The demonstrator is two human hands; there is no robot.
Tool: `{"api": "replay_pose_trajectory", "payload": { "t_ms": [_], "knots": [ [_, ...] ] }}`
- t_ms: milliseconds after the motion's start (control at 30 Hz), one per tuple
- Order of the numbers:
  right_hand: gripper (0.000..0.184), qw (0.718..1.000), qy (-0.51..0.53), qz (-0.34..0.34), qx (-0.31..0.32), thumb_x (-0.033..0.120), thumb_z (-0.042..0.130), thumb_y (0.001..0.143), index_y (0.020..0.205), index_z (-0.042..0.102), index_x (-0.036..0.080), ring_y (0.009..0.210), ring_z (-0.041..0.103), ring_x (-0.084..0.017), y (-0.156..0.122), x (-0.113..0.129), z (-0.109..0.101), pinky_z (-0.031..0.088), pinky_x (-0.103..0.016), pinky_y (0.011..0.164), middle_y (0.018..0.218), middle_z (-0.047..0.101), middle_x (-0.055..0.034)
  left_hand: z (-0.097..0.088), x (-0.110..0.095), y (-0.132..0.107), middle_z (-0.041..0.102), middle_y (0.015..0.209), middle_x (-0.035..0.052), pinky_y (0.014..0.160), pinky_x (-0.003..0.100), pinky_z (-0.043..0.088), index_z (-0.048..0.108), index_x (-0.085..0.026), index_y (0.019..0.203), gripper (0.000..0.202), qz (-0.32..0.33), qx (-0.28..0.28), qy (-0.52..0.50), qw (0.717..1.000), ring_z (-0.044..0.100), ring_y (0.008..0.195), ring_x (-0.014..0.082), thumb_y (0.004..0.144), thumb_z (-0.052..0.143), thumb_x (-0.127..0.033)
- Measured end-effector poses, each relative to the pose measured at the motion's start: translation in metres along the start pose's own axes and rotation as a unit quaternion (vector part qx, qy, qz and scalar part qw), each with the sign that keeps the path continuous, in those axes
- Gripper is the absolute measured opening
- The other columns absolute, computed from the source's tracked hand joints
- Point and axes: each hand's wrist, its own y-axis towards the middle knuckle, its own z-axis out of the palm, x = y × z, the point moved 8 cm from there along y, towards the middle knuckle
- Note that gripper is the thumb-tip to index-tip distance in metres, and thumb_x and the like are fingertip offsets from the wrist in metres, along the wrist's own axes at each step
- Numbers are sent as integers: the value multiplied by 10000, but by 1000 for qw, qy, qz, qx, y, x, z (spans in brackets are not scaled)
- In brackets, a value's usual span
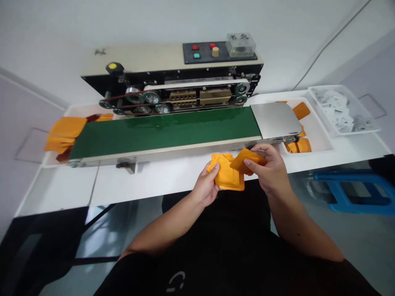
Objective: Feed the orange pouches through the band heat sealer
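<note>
Head view: the left hand [205, 185] holds an orange pouch [227, 174], fingers pressed together behind it and thumb on top. The right hand [268, 167] pinches a second orange pouch [247, 161] overlapping the first. Both are held above the white surface [61, 189], just before a sealing machine's green conveyor belt [163, 131].

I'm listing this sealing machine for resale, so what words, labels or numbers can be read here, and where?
Mark on the machine's cover: too blurred to read.
Dark characters on the clear box: too blurred to read.
White logo on the black shirt: too unclear to read.
White packets in the tray: print too small to read.
Control panel: no readable labels.
</note>
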Motion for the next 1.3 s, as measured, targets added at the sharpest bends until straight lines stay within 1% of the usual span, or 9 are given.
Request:
{"api": "replay_pose_trajectory", "payload": {
  "t_ms": [167, 333, 500, 633, 700, 833, 967, 1100, 1300],
  "knots": [
    [634, 999, 25, 38, 16, 323, 955, 801, 1386, 711, 352, 848, 732, -194, -5, -9, -16, 645, -333, 758, 999, 745, -3, -32, 32, -20, 780, 1295, 132, 887, 315, 652, 704, -192, 1323, 570, -48, 33, 20, 998, 787, 1097, 253, 881, 924, -476],
    [374, 997, 31, 64, -23, 351, 962, 798, 1136, 816, 288, 926, 713, -179, -10, -28, -41, 631, -309, 787, 1113, 751, -33, -49, 63, -52, 758, 1382, 183, 1134, 479, 554, 705, -189, 1398, 641, -149, 167, 114, 968, 751, 1251, 334, 873, 932, -479],
    [336, 997, 38, 51, -40, 372, 1006, 748, 911, 745, 238, 816, 679, -165, -7, -27, -51, 601, -288, 723, 881, 704, -8, -43, 52, -70, 680, 1536, 166, 1259, 528, 439, 646, -255, 1539, 680, -152, 296, 253, 909, 644, 1430, 347, 949, 845, -526],
    [420, 996, 41, 64, -37, 343, 961, 789, 1161, 776, 281, 682, 628, -122, 6, -13, -56, 502, -228, 546, 933, 716, 7, -35, 41, -73, 656, 1559, 172, 1241, 544, 461, 546, -269, 1635, 745, -125, 351, 329, 868, 637, 1435, 355, 990, 778, -564],
    [578, 995, 37, 89, -28, 330, 918, 814, 1359, 728, 315, 590, 602, -111, 17, -4, -58, 458, -234, 468, 983, 732, 6, -33, 38, -72, 623, 1598, 172, 1256, 546, 450, 507, -283, 1666, 795, -94, 362, 370, 851, 607, 1468, 363, 982, 779, -581],
    [759, 991, 41, 130, 11, 304, 879, 800, 1509, 616, 357, 601, 710, -165, 41, 13, -57, 559, -285, 505, 1007, 775, 0, -29, 35, -72, 600, 1621, 177, 1274, 547, 437, 466, -288, 1694, 864, -67, 377, 397, 834, 584, 1491, 372, 961, 787, -613],
    [552, 987, 54, 152, 11, 301, 894, 777, 1283, 674, 314, 688, 766, -200, 65, 22, -54, 629, -316, 570, 1051, 810, -31, -28, 35, -73, 618, 1599, 182, 1268, 545, 447, 515, -266, 1659, 839, -63, 378, 394, 836, 604, 1466, 370, 957, 778, -640],
    [370, 987, 79, 138, -22, 240, 920, 775, 999, 625, 256, 675, 745, -180, 94, 25, -57, 614, -261, 563, 844, 763, -14, -31, 34, -70, 656, 1543, 175, 1243, 527, 475, 570, -257, 1613, 801, -63, 361, 399, 841, 627, 1433, 364, 946, 787, -643],
    [277, 984, 67, 153, -57, 72, 850, 841, 901, 626, 224, 527, 633, -100, 140, 17, -65, 585, -172, 518, 656, 651, 28, -37, 35, -63, 740, 1377, 148, 1136, 464, 552, 700, -223, 1442, 655, -71, 330, 401, 852, 711, 1265, 324, 924, 820, -606]
  ]
}}
